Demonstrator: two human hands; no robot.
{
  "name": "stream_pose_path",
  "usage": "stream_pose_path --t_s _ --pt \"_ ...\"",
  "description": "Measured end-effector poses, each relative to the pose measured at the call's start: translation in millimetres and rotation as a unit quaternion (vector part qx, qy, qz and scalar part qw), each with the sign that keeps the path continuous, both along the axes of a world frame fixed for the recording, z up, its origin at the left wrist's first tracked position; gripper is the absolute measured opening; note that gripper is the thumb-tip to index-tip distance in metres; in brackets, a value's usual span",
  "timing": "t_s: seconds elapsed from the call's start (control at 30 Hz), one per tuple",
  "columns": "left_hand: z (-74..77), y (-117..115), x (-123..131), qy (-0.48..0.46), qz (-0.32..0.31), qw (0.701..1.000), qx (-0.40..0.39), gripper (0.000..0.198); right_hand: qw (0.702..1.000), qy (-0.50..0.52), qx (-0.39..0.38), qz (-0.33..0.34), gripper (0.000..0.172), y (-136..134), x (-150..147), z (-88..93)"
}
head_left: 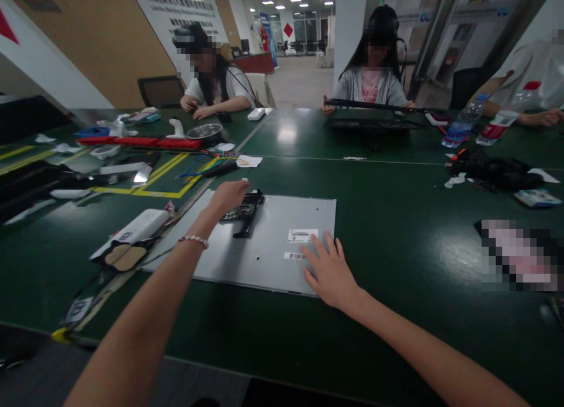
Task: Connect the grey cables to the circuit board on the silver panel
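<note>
Grey metal panel [264,248]: lies flat on the dark green table [396,219], directly before the person; two white labels [302,235] sit near its right edge.

Small circuit board [243,210]: black and green, rests on the far left part of the panel, with a black strip reaching down from it toward the panel's middle.

Left hand [227,197]: reaches over the panel's far left corner, fingers curled down upon the circuit board's left end; whether they pinch it or merely press on it cannot be told. A beaded bracelet [192,239] circles the wrist.

Right hand [328,272]: lies palm down on the panel's near right corner, fingers spread wide and flat, holding nothing, fingertips just beside the labels.

White device [141,228]: lies on the table just left of the panel, with a tan pad [126,256] beside it.

Yellow tape lines [167,175]: mark the table farther left, amid coloured wires, a metal bowl [205,132] and a red tool [145,142].

Plastic bottles [467,122]: lie at the far right of the table.

Other persons: three sit along the far side, their hands on their own work, well apart from the panel.
</note>
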State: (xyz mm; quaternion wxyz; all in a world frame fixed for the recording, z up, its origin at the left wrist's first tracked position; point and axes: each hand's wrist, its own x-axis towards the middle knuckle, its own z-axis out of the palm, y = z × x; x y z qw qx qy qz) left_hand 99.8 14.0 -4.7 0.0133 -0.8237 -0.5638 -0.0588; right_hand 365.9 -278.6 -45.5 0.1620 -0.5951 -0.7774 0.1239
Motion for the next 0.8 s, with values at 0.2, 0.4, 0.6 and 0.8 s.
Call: stream_pose_path --t_s 0.2,0.4,0.6,0.8 --pt "-11.5 -3 1 0.049 -0.047 0.997 -0.024 0.047 1.0 0.007 -0.002 -0.007 0.049 -1 0 3.1" --pt "-14.0 1 6 0.011 -0.013 0.998 -0.057 0.043 1.0 0.01 -0.008 -0.002 0.05 -3 2 6.7" --pt "-9.6 3 9 -0.062 0.01 0.997 -0.054 0.038 1.0 0.003 -0.016 -0.001 0.051 -4 2 6.8" --pt "5.3 -15 -27 -0.122 0.095 0.988 -0.024 0.035 1.0 -0.008 -0.025 0.01 0.053 -7 0 6.9"
